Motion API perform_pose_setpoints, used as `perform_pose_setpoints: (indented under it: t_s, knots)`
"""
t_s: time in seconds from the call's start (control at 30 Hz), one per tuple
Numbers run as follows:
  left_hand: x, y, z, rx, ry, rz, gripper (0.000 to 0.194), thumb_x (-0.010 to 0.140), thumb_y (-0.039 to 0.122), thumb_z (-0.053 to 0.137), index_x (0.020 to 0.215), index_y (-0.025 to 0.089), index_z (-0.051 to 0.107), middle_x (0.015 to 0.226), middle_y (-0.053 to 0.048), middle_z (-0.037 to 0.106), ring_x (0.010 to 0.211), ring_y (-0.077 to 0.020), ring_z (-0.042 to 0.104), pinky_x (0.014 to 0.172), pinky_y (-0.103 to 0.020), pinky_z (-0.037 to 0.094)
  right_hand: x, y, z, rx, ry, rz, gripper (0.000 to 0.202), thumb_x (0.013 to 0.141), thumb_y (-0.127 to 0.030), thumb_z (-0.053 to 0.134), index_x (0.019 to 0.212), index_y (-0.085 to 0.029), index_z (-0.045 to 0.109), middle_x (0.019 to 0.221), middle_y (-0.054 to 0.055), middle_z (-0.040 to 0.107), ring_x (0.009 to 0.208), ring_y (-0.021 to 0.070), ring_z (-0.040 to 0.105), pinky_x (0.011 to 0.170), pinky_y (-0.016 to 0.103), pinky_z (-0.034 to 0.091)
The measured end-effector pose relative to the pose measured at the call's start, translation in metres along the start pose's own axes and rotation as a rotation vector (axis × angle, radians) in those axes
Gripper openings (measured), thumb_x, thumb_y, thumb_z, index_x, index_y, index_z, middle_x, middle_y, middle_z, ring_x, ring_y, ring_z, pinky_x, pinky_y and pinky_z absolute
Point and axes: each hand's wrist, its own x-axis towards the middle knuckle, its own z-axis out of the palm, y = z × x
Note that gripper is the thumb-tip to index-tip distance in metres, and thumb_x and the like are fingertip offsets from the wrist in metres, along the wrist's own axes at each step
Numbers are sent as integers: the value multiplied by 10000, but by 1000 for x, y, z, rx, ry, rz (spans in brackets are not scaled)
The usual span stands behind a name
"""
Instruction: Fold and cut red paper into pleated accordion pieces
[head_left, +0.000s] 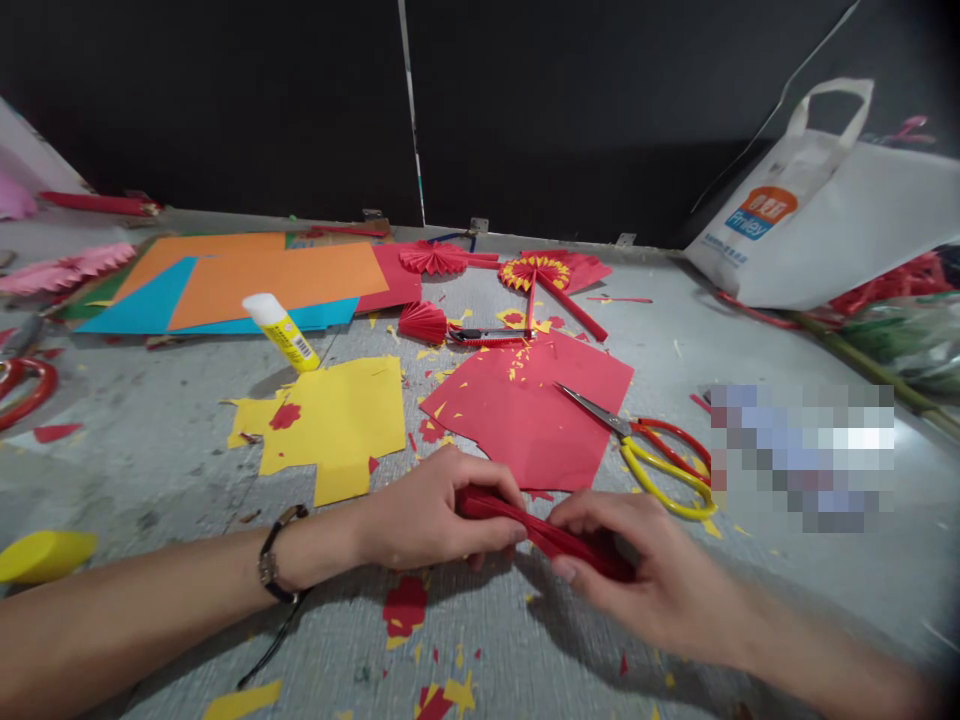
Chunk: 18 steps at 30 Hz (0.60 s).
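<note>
Both hands are closed on one folded strip of red paper [541,530], held low over the near edge of the table [750,330]. The left hand [431,510] has its grip wrapped around the strip's left end, fingers curled over it. The right hand [645,575] pinches the right end, thumb on top and fingers beneath. The strip runs slightly downward from left to right between them. A watch [271,560] sits on the left wrist.

Just beyond the hands lies a red sheet [525,400] with a pair of scissors [645,445], red and yellow handled, resting across its right edge. To the left lies a cut yellow sheet [337,420], and a glue stick [281,330] lies tilted beside it. Further back are orange and blue sheets [247,280] and several pleated red paper fans [442,258]. A white bag [825,220] lies at the far right. Red and yellow scraps are scattered over the table.
</note>
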Motion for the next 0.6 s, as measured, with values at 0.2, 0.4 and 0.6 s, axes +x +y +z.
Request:
perform_pose_setpoints:
  t_s: [0.2, 0.4, 0.6]
  knots:
    - [0, 1, -1, 147, 11, 70, 188, 941, 304, 710, 872, 144, 781, 665, -25, 694, 553, -98, 636, 534, -150, 475, 2, -4, 0, -4, -42, -35, 184, 1032, -271, 544, 1009, -223, 721, 825, 20, 756, 661, 144, 643, 629, 278, 483]
    - [-1, -1, 2, 13, -9, 19, 264, 966, 341, 692, 827, 127, 758, 751, -67, 754, 504, -96, 653, 489, -158, 491, -1, -4, -17, -1, -116, 64, 264, 1059, -350, 520, 940, -235, 725, 735, 15, 714, 601, 147, 608, 527, 268, 430]
    - [-1, -4, 3, -132, 8, -30, 319, 949, 414, 724, 814, 125, 711, 761, -70, 761, 477, -91, 655, 451, -155, 496, -3, 6, -46, 144, -196, 152, 363, 1063, -467, 532, 832, -236, 690, 745, 29, 723, 653, 173, 674, 591, 288, 508]
